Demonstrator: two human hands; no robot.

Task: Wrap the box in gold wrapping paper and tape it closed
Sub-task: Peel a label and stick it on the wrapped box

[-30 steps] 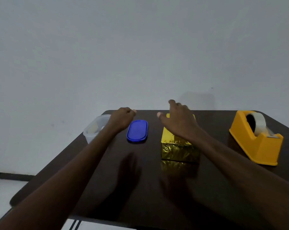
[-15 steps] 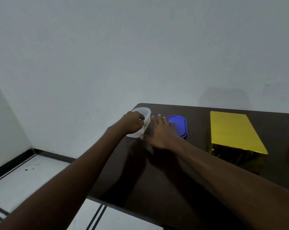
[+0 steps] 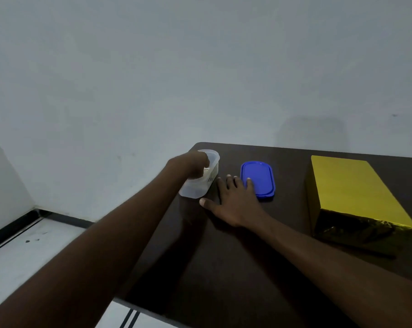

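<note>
Two hands reach out: left hand [image 3: 192, 167] grips the translucent plastic tub [image 3: 201, 179], right hand [image 3: 233, 200] lies flat, fingers spread, touching the blue oval lid [image 3: 259, 177].

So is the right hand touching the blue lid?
Touching. The head view shows the right hand flat on the table, its outer fingertips overlapping the blue lid's near edge.

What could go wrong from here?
The tub sits at the table's left edge; the left hand reaching into it could tip it off. The right hand lies flat, fingertips on the lid, and might slide it. Neither hand is near the box.
</note>
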